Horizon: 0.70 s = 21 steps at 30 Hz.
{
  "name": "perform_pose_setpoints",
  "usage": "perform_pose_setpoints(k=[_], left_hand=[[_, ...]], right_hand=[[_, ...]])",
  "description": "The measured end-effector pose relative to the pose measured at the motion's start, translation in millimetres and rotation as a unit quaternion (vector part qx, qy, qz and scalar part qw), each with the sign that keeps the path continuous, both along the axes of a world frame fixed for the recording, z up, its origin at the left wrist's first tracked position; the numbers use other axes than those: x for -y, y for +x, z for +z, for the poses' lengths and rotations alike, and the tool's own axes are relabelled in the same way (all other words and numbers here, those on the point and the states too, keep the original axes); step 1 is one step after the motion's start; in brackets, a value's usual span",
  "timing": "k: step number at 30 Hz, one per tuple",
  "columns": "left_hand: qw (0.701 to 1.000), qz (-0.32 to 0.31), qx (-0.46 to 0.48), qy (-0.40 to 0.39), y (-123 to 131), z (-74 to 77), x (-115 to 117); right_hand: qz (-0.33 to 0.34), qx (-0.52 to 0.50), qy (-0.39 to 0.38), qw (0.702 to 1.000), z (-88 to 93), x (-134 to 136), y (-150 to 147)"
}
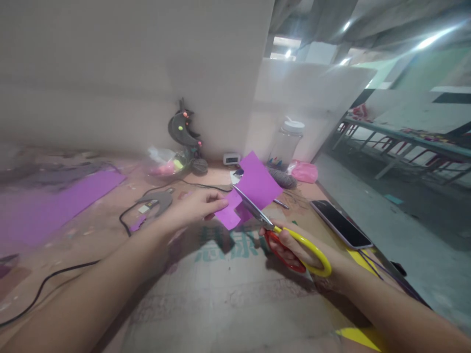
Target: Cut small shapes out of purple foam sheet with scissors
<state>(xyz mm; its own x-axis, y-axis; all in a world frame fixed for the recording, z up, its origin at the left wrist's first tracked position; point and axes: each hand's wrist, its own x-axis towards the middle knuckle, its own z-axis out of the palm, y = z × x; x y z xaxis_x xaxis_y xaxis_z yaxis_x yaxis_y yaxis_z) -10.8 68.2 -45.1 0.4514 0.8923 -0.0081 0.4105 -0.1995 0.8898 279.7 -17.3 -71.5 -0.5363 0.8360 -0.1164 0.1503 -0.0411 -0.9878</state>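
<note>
Between the fingers and thumb of my left hand (pixel 206 203) is the left edge of a purple sheet (pixel 257 181), raised above the work surface. My right hand (pixel 290 245) is closed round the handles of scissors (pixel 307 250), one yellow and one red. The blades point up and left and lie against the sheet, near its lower left part. A notch shows in the sheet's lower edge beside the blades. How far apart the blades are is hard to tell.
A phone (pixel 342 224) lies at the right edge. Behind stand a jar (pixel 285 144), a small white clock (pixel 231 159), a dark crescent ornament (pixel 180 128) and a pink bag (pixel 304 171). Purple material (pixel 77 201), a glue gun (pixel 156 200) and a black cable (pixel 47 279) are at left.
</note>
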Motion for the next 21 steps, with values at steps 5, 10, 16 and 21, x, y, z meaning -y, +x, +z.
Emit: perform_pose_setpoints(k=[5, 10, 16, 21], left_hand=[[0.999, -0.016, -0.031, -0.021, -7, -2.3, -7], [0.997, -0.054, -0.05, -0.002, -20, 0.2, -11], [0.968, -0.159, -0.192, 0.019, -7, -3.7, 11], [0.969, 0.001, -0.201, 0.145, 36, -31.1, 34]], right_hand=[[-0.013, 0.007, -0.035, 0.999, -14.0, -4, 2], [-0.063, 0.144, 0.119, 0.98, 2.7, -14, 3], [-0.15, 0.318, 0.273, 0.895, 10.3, -32, 7], [-0.19, 0.353, 0.34, 0.851, -0.3, -36, 2]])
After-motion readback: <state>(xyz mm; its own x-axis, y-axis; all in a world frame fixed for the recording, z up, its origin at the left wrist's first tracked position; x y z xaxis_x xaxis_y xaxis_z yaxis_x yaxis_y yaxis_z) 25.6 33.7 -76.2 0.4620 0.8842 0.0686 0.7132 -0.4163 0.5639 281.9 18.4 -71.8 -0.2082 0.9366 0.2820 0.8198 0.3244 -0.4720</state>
